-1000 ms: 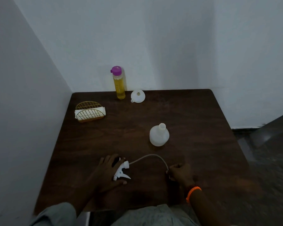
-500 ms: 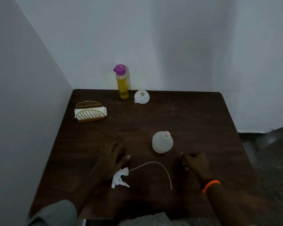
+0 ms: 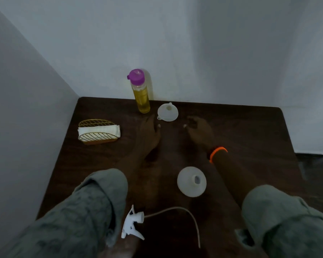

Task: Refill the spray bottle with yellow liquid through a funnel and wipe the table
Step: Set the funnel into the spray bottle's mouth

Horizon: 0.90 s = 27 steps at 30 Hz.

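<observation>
Near the table's (image 3: 231,131) far edge, the white funnel (image 3: 167,112) lies just beyond both sets of fingertips, between them. Left hand (image 3: 149,133): fingers extended, loosely spread, holding nothing, tips just short of the funnel's left rim. Right hand (image 3: 199,131): fingers curled, empty, apart from the funnel's right side. Yellow-liquid bottle (image 3: 141,92) with purple cap stands upright beyond the left fingertips, just beside the funnel. Uncapped spray bottle (image 3: 191,181) stands behind the right wrist, near its orange band (image 3: 217,152). Trigger head (image 3: 131,223) with tube lies nearest the body. Napkin holder (image 3: 98,132) sits left of the left hand.
</observation>
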Tool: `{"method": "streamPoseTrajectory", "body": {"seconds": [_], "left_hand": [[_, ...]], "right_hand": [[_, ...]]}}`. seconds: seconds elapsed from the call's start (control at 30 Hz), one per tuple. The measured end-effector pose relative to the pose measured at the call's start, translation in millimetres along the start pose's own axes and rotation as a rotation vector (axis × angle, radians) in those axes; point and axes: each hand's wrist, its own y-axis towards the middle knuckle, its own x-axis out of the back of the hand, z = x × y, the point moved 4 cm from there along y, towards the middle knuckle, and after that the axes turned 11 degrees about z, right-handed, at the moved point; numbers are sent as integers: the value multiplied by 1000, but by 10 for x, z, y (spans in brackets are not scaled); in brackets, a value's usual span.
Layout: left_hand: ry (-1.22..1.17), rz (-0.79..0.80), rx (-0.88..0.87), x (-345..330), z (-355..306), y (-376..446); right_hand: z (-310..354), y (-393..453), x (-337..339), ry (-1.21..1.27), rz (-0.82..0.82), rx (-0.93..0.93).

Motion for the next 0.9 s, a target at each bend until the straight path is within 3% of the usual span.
{"method": "streamPoseTrajectory", "body": {"seconds": [0.2, 0.37, 0.5, 0.63, 0.9], "left_hand": [[-126, -26, 4, -39, -192, 240], [-184, -47, 5, 24, -243, 126], [-239, -56, -91, 211, -419, -175], [-336, -106, -79, 344, -583, -535], [-491, 16, -152, 628, -902, -1259]], "right_hand": [[205, 375, -212, 39, 74, 129], [197, 289, -172, 86, -21, 112], [244, -29, -9, 197, -136, 129], [320, -454, 160, 245, -256, 140], [536, -1538, 465, 244, -256, 198]]}}
